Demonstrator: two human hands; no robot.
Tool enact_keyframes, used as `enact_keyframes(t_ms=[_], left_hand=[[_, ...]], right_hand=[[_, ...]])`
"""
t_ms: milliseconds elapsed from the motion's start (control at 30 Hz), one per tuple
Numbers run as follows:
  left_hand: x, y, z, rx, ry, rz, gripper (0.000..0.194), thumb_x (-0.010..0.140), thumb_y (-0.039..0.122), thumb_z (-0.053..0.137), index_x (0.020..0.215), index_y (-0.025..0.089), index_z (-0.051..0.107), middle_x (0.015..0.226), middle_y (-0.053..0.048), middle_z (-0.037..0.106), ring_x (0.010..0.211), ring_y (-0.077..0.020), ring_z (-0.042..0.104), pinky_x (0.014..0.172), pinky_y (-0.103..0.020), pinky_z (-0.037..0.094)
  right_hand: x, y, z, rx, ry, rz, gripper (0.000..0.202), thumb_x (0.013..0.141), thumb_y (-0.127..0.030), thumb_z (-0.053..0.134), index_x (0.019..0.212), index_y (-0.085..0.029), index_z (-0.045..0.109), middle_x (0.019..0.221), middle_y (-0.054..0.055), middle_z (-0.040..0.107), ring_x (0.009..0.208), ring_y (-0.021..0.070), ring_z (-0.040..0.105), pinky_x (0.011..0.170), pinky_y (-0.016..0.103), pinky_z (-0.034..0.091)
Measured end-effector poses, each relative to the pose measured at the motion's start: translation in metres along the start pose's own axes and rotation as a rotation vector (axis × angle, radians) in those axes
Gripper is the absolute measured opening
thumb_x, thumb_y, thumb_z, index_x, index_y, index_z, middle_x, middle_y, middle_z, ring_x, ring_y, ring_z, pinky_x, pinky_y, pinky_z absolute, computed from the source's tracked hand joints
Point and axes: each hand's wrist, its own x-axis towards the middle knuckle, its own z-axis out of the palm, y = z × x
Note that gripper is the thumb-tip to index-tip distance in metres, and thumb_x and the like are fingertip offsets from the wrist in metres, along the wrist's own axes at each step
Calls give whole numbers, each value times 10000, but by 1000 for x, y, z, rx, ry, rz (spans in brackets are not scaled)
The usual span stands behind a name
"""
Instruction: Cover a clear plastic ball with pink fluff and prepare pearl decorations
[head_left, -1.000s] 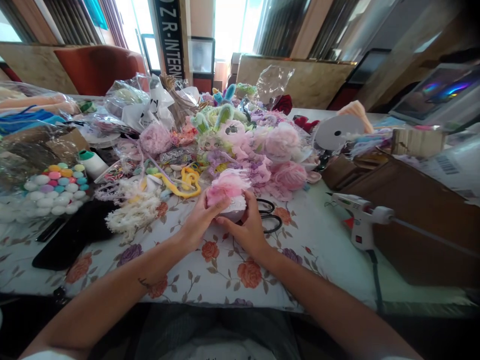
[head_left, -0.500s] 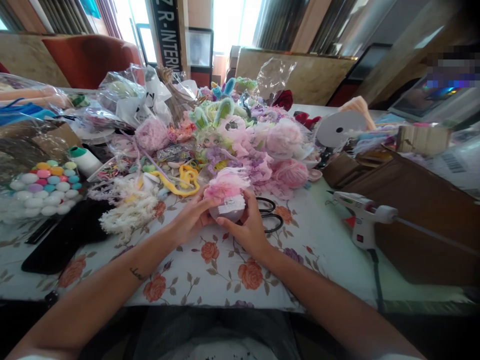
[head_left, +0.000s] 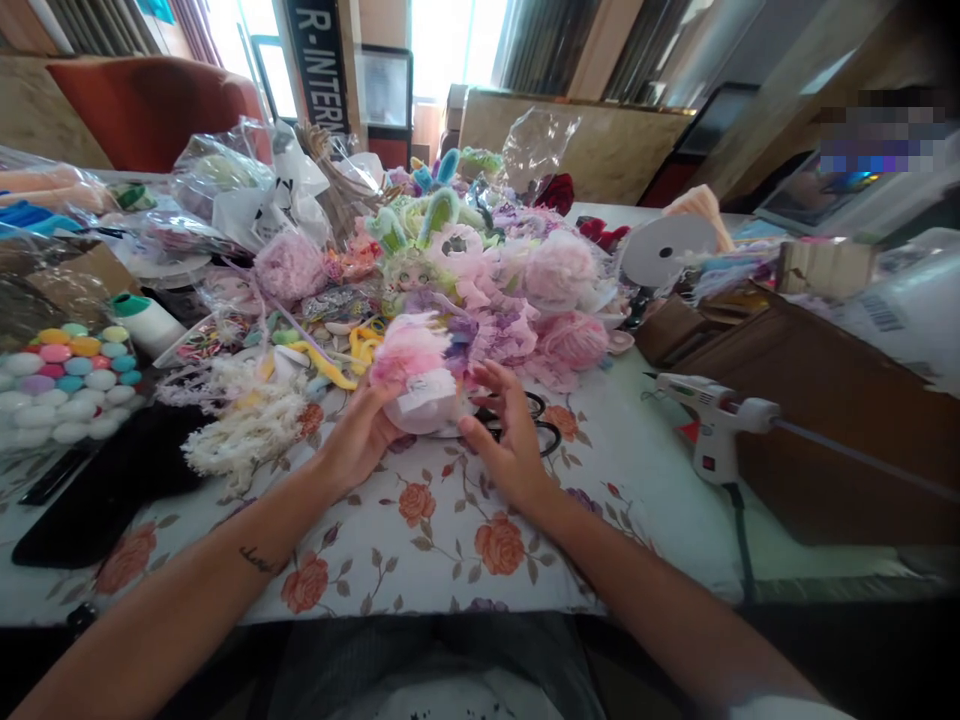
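While left hand (head_left: 358,440) cups pink-tufted ball (head_left: 417,375) from left, fingers curled round it, ball sits just above floral tabletop (head_left: 450,540), before heap of pink pompoms (head_left: 555,275). Right hand (head_left: 510,440) just beside ball, fingers spread and loose, gripping nothing. Judgement: steady ball from below, keep white label (head_left: 421,402) facing up, avoid crushing tuft. Scissors (head_left: 536,425) lie under right hand. Glue gun (head_left: 709,420) rests well right. Clear bag (head_left: 64,380) at left holds pastel balls; brown box (head_left: 825,420) at right, contents unclear.
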Motion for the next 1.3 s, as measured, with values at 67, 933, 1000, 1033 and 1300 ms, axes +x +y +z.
enact_keyframes(t_ms=[67, 933, 1000, 1033, 1300], left_hand=[[4, 4, -6, -24, 70, 37, 255, 790, 349, 653, 991, 203, 594, 1074, -77, 702, 929, -232, 686, 678, -321, 596], [12, 7, -6, -59, 89, 122, 432, 721, 250, 768, 1108, 253, 577, 1082, -28, 658, 937, -182, 643, 737, -280, 569], [12, 6, -6, -65, 84, 120, 458, 734, 241, 761, 1150, 265, 570, 1097, -29, 657, 940, -178, 639, 728, -271, 563], [12, 6, -7, -70, 81, 119, 472, 737, 239, 759, 1167, 270, 566, 1090, -29, 658, 931, -175, 638, 720, -268, 559], [11, 5, -11, -107, 145, 111, 554, 689, 262, 804, 1175, 285, 540, 902, 31, 650, 767, -129, 627, 670, -246, 529]], right_hand=[[2, 0, -22, -73, 150, 19, 438, 863, -440, 629, 1248, -250, 544, 1256, 106, 599, 1142, 249, 593, 918, 409, 517], [-28, -25, -119, 46, 447, 658, 161, 679, -278, 717, 793, -172, 680, 640, 67, 648, 499, 161, 535, 510, 312, 362], [-30, -43, -79, 192, 243, 630, 207, 677, -294, 723, 836, -166, 694, 626, 46, 640, 492, 139, 536, 496, 283, 353], [-29, -51, -62, 214, 150, 637, 212, 685, -309, 726, 834, -161, 700, 616, 37, 634, 483, 124, 523, 480, 267, 335], [-20, -62, -2, 372, -118, 675, 268, 727, -401, 715, 834, -155, 697, 580, 4, 618, 476, 96, 511, 483, 223, 414]])
